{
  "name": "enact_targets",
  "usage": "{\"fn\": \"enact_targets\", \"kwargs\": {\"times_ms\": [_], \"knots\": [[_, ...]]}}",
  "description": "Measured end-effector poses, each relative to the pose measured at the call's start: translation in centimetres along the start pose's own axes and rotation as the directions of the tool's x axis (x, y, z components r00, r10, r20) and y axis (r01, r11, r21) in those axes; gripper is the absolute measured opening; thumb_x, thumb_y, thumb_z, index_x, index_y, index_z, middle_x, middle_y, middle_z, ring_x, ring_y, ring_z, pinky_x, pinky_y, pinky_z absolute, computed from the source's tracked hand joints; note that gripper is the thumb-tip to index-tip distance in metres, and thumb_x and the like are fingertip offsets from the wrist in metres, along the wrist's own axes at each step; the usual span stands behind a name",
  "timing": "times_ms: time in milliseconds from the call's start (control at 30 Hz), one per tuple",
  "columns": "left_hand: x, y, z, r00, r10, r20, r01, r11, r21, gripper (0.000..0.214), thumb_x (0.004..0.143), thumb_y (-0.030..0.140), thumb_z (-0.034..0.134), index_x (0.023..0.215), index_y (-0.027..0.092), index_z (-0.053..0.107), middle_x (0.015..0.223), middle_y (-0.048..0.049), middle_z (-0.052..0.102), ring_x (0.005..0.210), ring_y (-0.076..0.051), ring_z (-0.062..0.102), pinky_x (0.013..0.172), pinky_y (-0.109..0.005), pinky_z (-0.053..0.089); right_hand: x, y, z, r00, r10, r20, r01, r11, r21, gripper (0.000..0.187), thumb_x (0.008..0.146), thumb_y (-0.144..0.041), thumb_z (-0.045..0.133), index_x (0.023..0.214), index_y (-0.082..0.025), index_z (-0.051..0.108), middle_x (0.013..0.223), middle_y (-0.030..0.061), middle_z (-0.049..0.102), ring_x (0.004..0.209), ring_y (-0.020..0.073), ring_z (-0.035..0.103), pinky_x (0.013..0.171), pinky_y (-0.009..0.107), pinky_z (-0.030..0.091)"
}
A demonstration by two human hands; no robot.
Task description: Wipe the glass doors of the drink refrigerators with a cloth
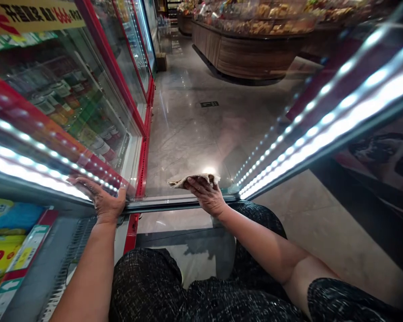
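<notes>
Holding a crumpled, pale beige cloth (181, 182) under the curled fingers of the right hand (208, 196), at 6 o'clock, low on a clear glass door (174, 150), just above its thin black bottom rail (164, 205). Looks like wiping the glass near the bottom. To go on, best to press the cloth flat and slide along to the corner at 4 o'clock, without bumping the bright white light strip (322, 136). Resting the left hand (108, 202), spread wide and with nothing seen in it, on the door's lit left edge at 8 o'clock. Past that, also at 8: yellow and blue plastic packs (11, 243) on a shelf. At 10, behind glass: orange and red bottles (58, 96) in a red-framed fridge (102, 53). At 1, farther off: a round brown wooden stand (255, 56), heaped with blurry food (272, 13).
</notes>
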State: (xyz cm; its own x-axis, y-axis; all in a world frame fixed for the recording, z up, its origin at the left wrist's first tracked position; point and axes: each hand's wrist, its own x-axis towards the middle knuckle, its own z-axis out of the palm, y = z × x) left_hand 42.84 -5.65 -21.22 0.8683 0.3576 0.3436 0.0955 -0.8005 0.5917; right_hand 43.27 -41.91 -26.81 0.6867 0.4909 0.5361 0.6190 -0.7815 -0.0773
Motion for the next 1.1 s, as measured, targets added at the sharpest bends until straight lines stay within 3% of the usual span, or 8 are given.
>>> {"fn": "enact_targets", "kwargs": {"times_ms": [100,200,300,400,567,767,1033,1100], "knots": [[-0.3,1.0,0.2,0.995,0.013,-0.094,-0.008,0.998,0.055,0.127,0.076,0.048,0.07,0.157,-0.009,-0.01,0.165,-0.0339,-0.018,0.153,-0.043,-0.024,0.125,-0.063,-0.007,-2.1,2.3,0.8,0.994,0.094,-0.047,-0.097,0.993,-0.06,0.064,0.096,-0.012,0.048,0.15,-0.044,0.048,0.148,-0.0011,0.06,0.145,0.0217,0.045,0.128,0.052,0.021],[-0.7,2.5,1.3,0.994,0.01,-0.106,-0.009,1.0,0.011,0.119,0.08,0.048,0.067,0.159,-0.005,-0.004,0.167,-0.0325,-0.006,0.157,-0.041,-0.014,0.125,-0.063,-0.006,-3.7,4.8,1.6,0.975,0.197,-0.101,-0.209,0.971,-0.114,0.052,0.096,-0.018,0.051,0.143,-0.041,0.058,0.149,0.0037,0.059,0.146,0.0285,0.043,0.125,0.063,0.019],[-1.0,3.7,3.0,0.997,-0.024,-0.079,0.017,0.996,-0.088,0.106,0.088,0.05,0.056,0.159,-0.004,0.0,0.168,-0.0311,0.008,0.159,-0.037,-0.001,0.127,-0.059,0.001,-4.9,6.5,2.4,0.93,0.323,-0.176,-0.35,0.925,-0.148,0.044,0.096,-0.027,0.054,0.139,-0.03,0.063,0.159,0.0113,0.046,0.153,0.0351,0.029,0.122,0.068,0.023],[-1.1,4.4,4.6,0.997,-0.052,-0.049,0.044,0.986,-0.16,0.095,0.095,0.052,0.041,0.16,-0.004,0.001,0.167,-0.0306,0.013,0.159,-0.034,0.004,0.128,-0.056,0.003,-5.9,7.3,3.3,0.876,0.415,-0.247,-0.455,0.88,-0.136,0.051,0.095,-0.031,0.055,0.145,-0.02,0.054,0.169,0.0171,0.024,0.158,0.0389,0.01,0.119,0.071,0.025],[-1.4,4.4,5.9,0.984,-0.083,-0.156,0.064,0.99,-0.123,0.1,0.093,0.061,0.042,0.16,-0.004,0.007,0.166,-0.0323,0.015,0.159,-0.036,0.006,0.127,-0.058,0.004,-6.5,7.6,4.6,0.827,0.459,-0.326,-0.509,0.857,-0.084,0.072,0.095,-0.029,0.052,0.161,-0.018,0.025,0.172,0.0209,0.001,0.159,0.0385,-0.005,0.117,0.071,0.029],[-1.5,4.5,5.9,0.982,-0.075,-0.172,0.06,0.994,-0.091,0.103,0.092,0.062,0.044,0.16,-0.005,0.004,0.165,-0.0348,0.014,0.159,-0.038,0.005,0.125,-0.062,0.002,-6.0,7.3,4.8,0.819,0.416,-0.396,-0.476,0.877,-0.064,0.081,0.098,-0.026,0.045,0.164,-0.021,-0.002,0.171,0.0221,-0.01,0.158,0.0387,-0.011,0.115,0.076,0.026],[-1.7,4.7,5.0,0.983,-0.086,-0.159,0.062,0.987,-0.151,0.118,0.085,0.063,0.061,0.161,0.001,-0.005,0.167,-0.0337,0.003,0.159,-0.04,-0.002,0.124,-0.064,-0.001,-3.5,8.8,1.0,0.784,0.463,-0.413,-0.511,0.86,-0.008,0.078,0.101,-0.028,0.038,0.163,-0.017,-0.008,0.169,0.0226,-0.016,0.157,0.0346,-0.017,0.119,0.073,0.02],[-2.0,4.9,4.9,0.994,-0.07,-0.081,0.054,0.982,-0.181,0.127,0.082,0.064,0.066,0.16,0.003,-0.014,0.166,-0.0344,-0.006,0.158,-0.04,-0.009,0.123,-0.066,-0.004,-3.1,9.6,-0.2,0.791,0.444,-0.421,-0.507,0.861,-0.044,0.078,0.102,-0.029,0.036,0.163,-0.017,-0.01,0.169,0.0227,-0.016,0.157,0.0353,-0.016,0.12,0.072,0.019]]}}
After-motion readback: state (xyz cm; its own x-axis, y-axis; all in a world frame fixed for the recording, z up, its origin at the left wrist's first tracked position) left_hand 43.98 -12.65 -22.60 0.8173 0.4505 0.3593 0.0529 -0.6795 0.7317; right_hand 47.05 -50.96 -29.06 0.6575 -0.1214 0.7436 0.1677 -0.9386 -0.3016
